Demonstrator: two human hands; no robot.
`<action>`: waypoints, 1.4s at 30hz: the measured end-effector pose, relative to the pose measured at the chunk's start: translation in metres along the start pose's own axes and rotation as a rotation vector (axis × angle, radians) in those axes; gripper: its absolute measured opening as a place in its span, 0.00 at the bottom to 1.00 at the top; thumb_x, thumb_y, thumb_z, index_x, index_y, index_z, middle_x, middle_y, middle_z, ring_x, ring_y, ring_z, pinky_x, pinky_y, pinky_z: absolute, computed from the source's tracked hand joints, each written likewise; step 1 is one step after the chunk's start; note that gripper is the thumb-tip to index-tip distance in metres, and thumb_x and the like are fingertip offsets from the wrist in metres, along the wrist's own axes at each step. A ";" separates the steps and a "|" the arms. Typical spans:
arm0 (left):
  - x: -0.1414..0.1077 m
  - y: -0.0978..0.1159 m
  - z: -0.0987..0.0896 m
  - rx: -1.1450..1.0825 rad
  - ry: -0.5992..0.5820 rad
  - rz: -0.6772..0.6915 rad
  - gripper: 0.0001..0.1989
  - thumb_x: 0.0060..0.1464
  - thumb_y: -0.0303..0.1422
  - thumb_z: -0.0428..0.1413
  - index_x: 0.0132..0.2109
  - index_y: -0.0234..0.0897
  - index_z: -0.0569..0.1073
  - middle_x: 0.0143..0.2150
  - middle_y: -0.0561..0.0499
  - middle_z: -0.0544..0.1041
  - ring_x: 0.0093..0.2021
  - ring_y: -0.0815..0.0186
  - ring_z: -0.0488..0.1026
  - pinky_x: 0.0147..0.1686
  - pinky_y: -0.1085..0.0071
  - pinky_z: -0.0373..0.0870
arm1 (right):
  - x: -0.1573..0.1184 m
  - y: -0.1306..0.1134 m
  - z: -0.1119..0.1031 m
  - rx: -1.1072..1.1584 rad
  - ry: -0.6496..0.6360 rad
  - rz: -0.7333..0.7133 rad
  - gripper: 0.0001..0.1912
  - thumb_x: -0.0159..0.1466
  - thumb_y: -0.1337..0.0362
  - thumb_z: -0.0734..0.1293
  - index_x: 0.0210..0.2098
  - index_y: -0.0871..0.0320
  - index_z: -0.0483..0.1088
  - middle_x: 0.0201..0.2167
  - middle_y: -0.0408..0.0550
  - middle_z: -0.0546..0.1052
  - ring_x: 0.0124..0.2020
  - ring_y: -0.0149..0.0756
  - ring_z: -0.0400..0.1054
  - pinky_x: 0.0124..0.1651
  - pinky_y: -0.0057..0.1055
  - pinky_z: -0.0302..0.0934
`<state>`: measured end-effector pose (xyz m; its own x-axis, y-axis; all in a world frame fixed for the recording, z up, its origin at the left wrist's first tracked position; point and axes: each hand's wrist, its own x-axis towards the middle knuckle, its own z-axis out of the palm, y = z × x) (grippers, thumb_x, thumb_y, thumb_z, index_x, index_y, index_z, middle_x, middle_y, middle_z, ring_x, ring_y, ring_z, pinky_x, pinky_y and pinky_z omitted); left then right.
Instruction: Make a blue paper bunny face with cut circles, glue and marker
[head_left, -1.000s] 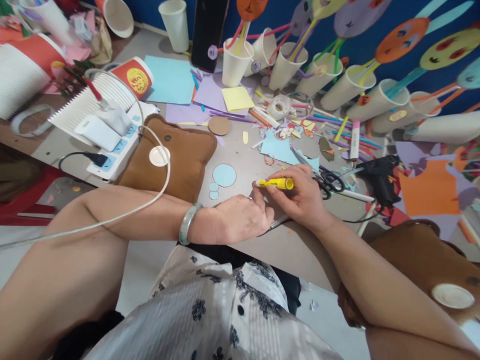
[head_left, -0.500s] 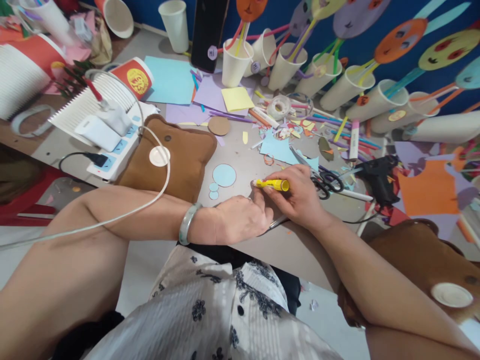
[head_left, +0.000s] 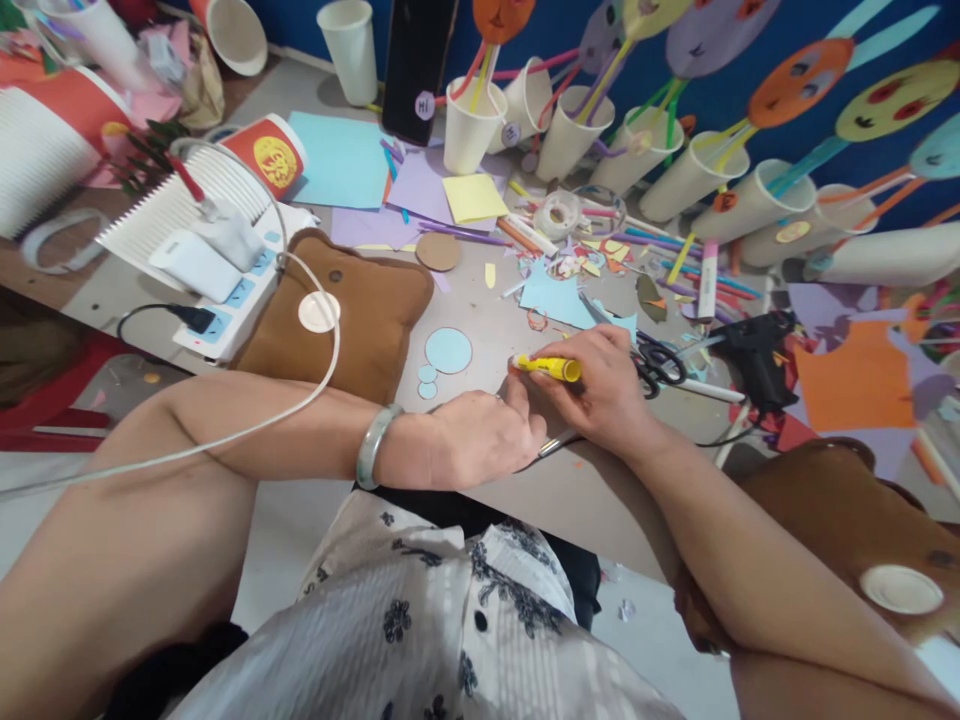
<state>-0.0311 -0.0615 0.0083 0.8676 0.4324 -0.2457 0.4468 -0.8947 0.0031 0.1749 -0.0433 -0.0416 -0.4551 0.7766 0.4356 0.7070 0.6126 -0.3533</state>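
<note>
A short yellow marker (head_left: 555,369) lies in the pinch of my right hand (head_left: 604,385), its pale tip turned left. My left hand (head_left: 484,440) rests on the table with bent fingers, the index finger close under that tip. Whatever the left fingers hold, if anything, is hidden from view. Left of my hands lie a large light-blue paper circle (head_left: 448,351) and two small blue circles (head_left: 427,382). A slim metal tool (head_left: 556,444) pokes out between my hands. Black-handled scissors (head_left: 660,365) lie just beyond my right hand.
A brown cushion-like piece (head_left: 345,320) and a power strip (head_left: 232,320) with a white cable are on the left. A black glue gun (head_left: 757,360) and orange paper (head_left: 855,380) lie right. Paper cups (head_left: 469,125) with straw-mounted faces line the back, behind paper scraps.
My right hand and the marker have shifted slightly to the right. My left hand stays almost where it was, and the blue circles have not moved.
</note>
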 end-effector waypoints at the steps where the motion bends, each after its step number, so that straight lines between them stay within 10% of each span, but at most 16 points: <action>1: 0.000 0.000 0.000 0.001 -0.009 0.001 0.23 0.68 0.22 0.40 0.64 0.26 0.70 0.60 0.18 0.73 0.36 0.56 0.84 0.30 0.64 0.80 | 0.000 0.000 0.000 -0.008 0.017 -0.003 0.07 0.70 0.57 0.67 0.45 0.52 0.71 0.36 0.45 0.81 0.35 0.42 0.72 0.49 0.47 0.58; 42: -0.001 -0.001 -0.002 0.018 -0.005 0.021 0.24 0.67 0.21 0.40 0.63 0.24 0.71 0.63 0.15 0.70 0.39 0.54 0.84 0.30 0.65 0.79 | 0.001 -0.006 -0.004 0.058 0.071 0.180 0.10 0.69 0.53 0.66 0.43 0.51 0.73 0.35 0.46 0.81 0.37 0.45 0.73 0.51 0.50 0.61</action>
<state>-0.0315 -0.0609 0.0109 0.8754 0.4131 -0.2511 0.4245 -0.9054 -0.0093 0.1725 -0.0475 -0.0354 -0.2830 0.8633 0.4179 0.7400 0.4737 -0.4775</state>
